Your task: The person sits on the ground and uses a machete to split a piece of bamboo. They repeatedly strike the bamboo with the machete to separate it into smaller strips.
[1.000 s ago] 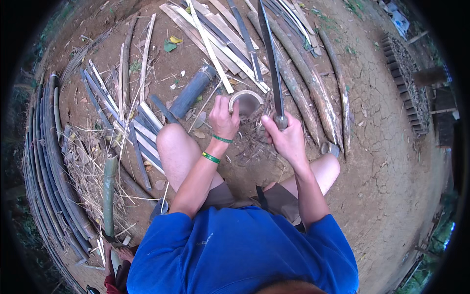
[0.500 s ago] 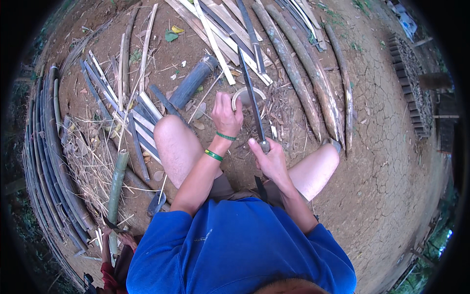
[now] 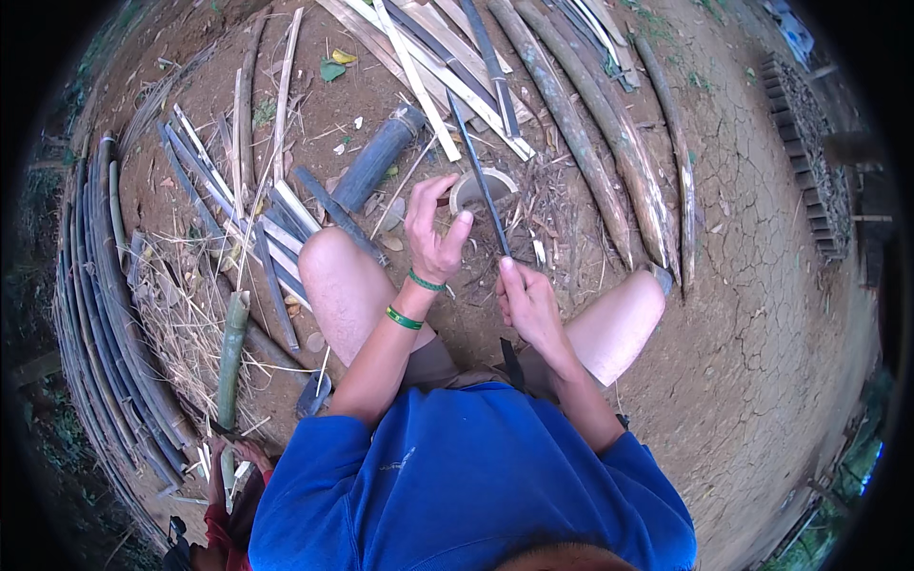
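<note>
Now, right hand (image 3: 529,306): its fingers are closed around the near end of a long thin dark bamboo strip (image 3: 479,176).
Left hand (image 3: 433,231): fingers loosely apart, holding nothing; it hovers just beside the strip and near a short pale hollow bamboo ring (image 3: 484,188).
Strip: it runs from the right hand out over the ring, above the brown dirt ground (image 3: 762,238).
How it handles: looks light, bendy and springy, likely with sharp edges, so the flat sides near the end seem the safest place to hold.
Nearby: a dark green bamboo tube (image 3: 377,159) lies to the left.
</note>
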Demonstrator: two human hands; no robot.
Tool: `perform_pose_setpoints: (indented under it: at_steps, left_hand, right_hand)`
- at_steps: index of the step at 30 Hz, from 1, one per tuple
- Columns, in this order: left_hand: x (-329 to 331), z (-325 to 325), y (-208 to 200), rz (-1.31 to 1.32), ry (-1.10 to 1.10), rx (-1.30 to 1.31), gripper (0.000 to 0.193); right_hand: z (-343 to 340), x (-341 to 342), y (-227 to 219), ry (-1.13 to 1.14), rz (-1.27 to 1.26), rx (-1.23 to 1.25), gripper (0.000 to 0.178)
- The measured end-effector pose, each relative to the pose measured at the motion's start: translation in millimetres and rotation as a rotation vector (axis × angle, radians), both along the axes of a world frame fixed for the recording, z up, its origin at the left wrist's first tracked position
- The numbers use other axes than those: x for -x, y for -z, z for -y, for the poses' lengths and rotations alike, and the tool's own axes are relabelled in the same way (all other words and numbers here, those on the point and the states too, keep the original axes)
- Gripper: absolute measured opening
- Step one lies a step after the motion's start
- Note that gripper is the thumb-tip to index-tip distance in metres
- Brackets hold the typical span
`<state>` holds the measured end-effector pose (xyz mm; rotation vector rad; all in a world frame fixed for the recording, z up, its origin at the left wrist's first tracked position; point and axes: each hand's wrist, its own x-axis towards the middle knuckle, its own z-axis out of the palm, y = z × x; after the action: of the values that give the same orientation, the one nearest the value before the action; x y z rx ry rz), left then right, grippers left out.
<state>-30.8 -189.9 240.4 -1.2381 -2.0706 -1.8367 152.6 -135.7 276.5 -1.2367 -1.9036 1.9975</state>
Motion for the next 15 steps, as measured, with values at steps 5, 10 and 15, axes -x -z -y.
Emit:
perform_pose_setpoints:
  at_steps: [5, 10, 15]
  left_hand:
    - [7.6, -1.3, -14.2, 0.071, 0.054, 0.097, 0.027]
    - [12.5, 0.2, -18.4, 0.119, 0.072, 0.179, 0.026]
    - [10.8, -2.5, -17.2, 0.089, 0.072, 0.144, 0.027]
  right_hand:
    - [-1.9, -1.7, 10.7, -0.006, 0.003, -0.033, 0.06]
    - [-6.4, 0.2, 1.3, -0.021, 0.029, 0.065, 0.061]
    - [-4.7, -3.0, 15.1, -0.014, 0.018, -0.038, 0.06]
